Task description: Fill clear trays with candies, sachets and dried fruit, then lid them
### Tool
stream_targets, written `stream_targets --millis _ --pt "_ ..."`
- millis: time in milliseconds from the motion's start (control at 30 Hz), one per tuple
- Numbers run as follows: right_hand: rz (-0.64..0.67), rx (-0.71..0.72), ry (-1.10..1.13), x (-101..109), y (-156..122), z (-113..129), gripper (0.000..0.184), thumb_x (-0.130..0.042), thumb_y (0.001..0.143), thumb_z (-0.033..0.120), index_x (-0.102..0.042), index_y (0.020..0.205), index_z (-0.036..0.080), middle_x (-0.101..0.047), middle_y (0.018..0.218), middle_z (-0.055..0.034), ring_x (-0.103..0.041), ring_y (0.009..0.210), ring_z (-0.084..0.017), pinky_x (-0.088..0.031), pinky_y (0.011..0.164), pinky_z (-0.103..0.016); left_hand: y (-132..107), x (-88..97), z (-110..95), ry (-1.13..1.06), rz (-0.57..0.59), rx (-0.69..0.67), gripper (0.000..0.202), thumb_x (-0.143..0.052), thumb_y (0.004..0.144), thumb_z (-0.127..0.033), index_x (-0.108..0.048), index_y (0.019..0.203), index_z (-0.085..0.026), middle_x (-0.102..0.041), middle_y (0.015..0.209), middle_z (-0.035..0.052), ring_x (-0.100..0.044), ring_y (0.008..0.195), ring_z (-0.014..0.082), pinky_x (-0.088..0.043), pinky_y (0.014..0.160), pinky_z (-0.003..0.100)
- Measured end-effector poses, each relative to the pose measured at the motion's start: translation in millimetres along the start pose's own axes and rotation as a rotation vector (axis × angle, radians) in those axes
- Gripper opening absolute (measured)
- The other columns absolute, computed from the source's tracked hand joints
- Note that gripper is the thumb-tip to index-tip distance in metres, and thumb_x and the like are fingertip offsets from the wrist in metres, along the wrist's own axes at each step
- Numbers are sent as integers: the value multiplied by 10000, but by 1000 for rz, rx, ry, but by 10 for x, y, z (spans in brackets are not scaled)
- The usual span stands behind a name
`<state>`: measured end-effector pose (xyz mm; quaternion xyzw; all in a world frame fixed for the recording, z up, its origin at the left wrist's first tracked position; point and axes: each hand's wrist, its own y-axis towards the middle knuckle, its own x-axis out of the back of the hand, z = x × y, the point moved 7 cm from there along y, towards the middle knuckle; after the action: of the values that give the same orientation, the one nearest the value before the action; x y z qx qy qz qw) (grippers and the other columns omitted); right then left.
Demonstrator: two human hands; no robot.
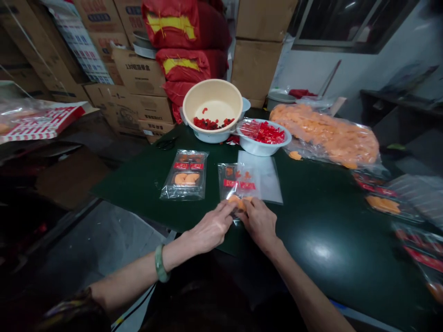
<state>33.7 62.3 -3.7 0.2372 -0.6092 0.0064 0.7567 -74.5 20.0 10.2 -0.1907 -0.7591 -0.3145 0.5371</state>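
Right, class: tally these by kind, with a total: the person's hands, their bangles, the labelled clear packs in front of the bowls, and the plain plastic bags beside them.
Hands: 2 (left hand, right hand)
Green bangle: 1
Labelled clear packs: 2 (flat pack, pack at the hands)
Plain plastic bag: 1
Total: 6

Left wrist (169, 255) wears green bangle (160, 263) (sleeve (72, 311) patterned).

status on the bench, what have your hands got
Left hand, right hand pinching orange pieces at clear plastic pack. Second filled pack to the left, apart from the hands.
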Motion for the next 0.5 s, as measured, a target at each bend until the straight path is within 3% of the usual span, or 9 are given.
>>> stream_targets --millis 33,100,233,367,500 --pt "-38 38 -63 17 23 56 138 -570 826 307 -629 825 182 -635 790 -73 -555 729 -211 -353 585 -300 25 43 -4 -2 -36 -7 227 -365 812 -37 -575 793 -121 -461 1327 164 -342 1304 278 -442 993 434" --pt "-178 76 -131 88 30 126 243 -514 865 308 -594 673 182 -601 647 -63 -533 661 -196 -337 599 -307 85 180 -29 8 -115 -41 215 -367 807 -39 -570 811 -109 -437 1341 175 -300 1323 297 -439 995 441" --pt "-416 94 -143 269 65 247 377 -417 921 324 -551 592 198 -561 557 -51 -492 579 -170 -334 597 -301 111 552 -55 56 -229 -87 189 -376 812 -57 -560 815 -103 -437 1330 171 -303 1315 297 -441 989 400" --pt "-359 128 -46 330 392 598 421 -380 929 395 -571 607 202 -568 599 -77 -505 615 -184 -341 608 -310 -162 942 178 161 -365 39 228 -346 861 -83 -569 858 -127 -513 1242 135 -468 1171 209 -473 918 314" --pt "-201 270 66 81 790 1208 371 -337 946 307 -630 761 175 -622 719 -99 -554 721 -203 -350 672 -324 -604 1113 732 348 -430 329 243 -351 887 -145 -594 901 -149 -555 1174 124 -528 1044 206 -501 769 303"
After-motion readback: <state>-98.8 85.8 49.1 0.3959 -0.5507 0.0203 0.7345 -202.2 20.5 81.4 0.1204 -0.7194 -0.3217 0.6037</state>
